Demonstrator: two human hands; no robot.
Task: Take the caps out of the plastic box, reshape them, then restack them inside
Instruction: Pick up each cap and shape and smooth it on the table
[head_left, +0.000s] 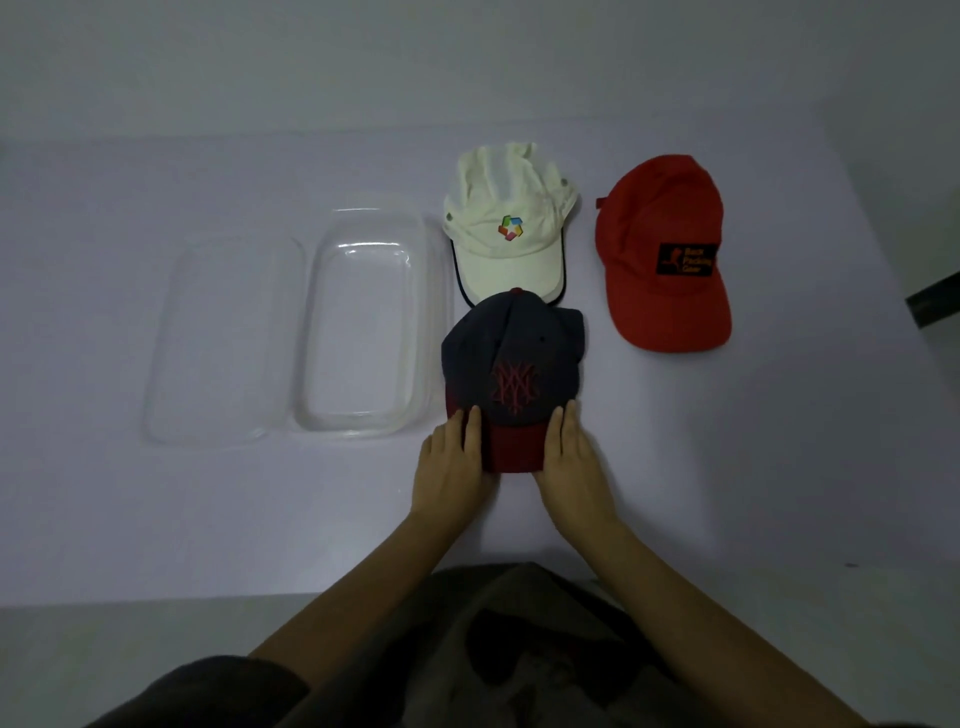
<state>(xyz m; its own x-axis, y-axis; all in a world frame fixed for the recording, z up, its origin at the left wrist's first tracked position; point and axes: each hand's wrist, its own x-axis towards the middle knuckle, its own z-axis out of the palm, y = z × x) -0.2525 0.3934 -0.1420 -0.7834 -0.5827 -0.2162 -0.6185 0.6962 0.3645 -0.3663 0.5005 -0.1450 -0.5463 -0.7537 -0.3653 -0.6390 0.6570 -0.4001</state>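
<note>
Both hands lie flat on the dark red brim of the navy cap (511, 364), the left hand (453, 462) pressing its left side and the right hand (571, 462) its right, fingers extended rather than clenched. The cap rests on the counter (779, 441), crown away from the person. At 12 o'clock, touching its crown, lies the cream cap (511, 228). At 2 o'clock sits the red cap (665, 254). At 9 o'clock stands the clear plastic box (363, 322), its lid (223, 338) beside it.

Pale table (727, 467); dark object (935, 299) at right edge.
</note>
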